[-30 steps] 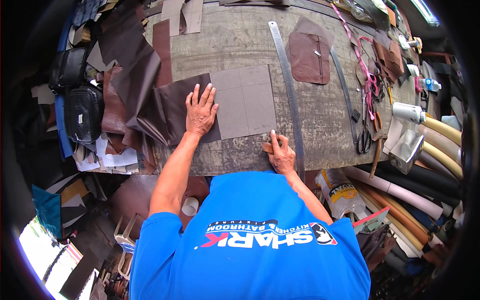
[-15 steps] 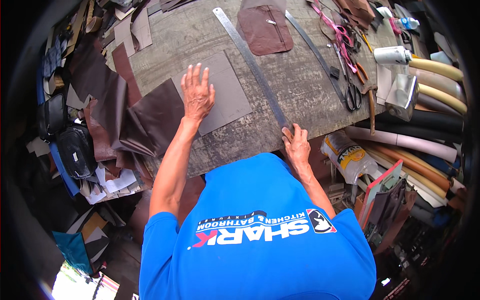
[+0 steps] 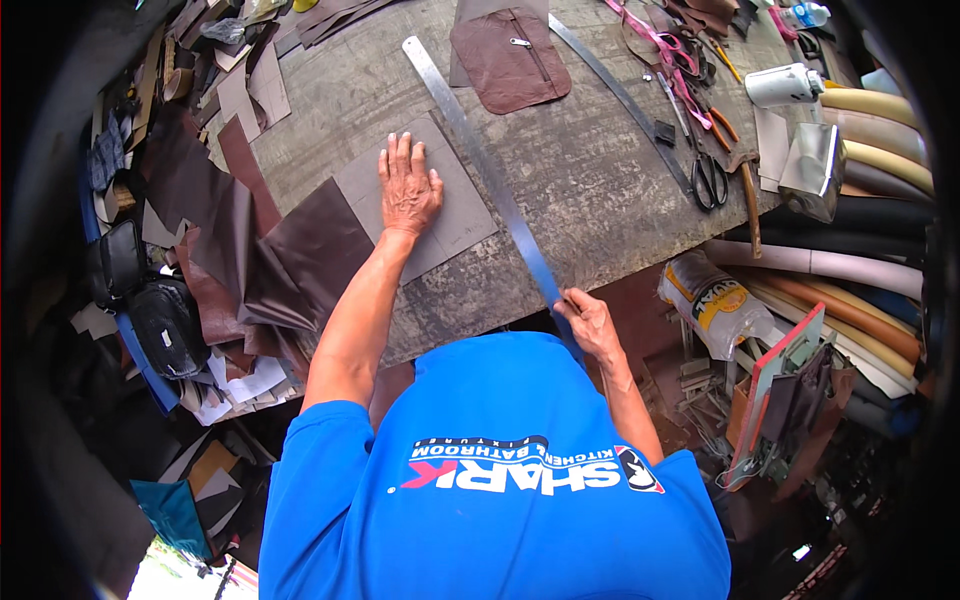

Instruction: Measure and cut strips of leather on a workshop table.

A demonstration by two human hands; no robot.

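Note:
My left hand (image 3: pixel 410 190) lies flat with its fingers stretched out on a grey rectangular sheet (image 3: pixel 455 215) that looks like card. A long metal ruler (image 3: pixel 490 175) runs slantwise over the table to the right of that sheet. At the table's front edge my right hand (image 3: pixel 590 325) is closed on the ruler's near end, which reaches past the edge. Dark brown leather (image 3: pixel 310 240) touches the sheet's left side and lies in folds further left. Beyond the ruler is a reddish-brown leather piece (image 3: pixel 500 75) with a zipper.
On the worn table (image 3: pixel 600 215), black-handled scissors (image 3: pixel 709 183) and a second metal strip (image 3: pixel 625 100) lie to the right. A white can (image 3: pixel 783 86) and a metal tin (image 3: pixel 812 172) stand near the right edge. Material rolls (image 3: pixel 870 345) are stacked beyond. Black bags (image 3: pixel 165 325) sit at left.
My right hand has closed round the ruler's near end, and the ruler has come slightly toward me, off the edge. My left hand has settled further onto the grey sheet. The view has shifted a little.

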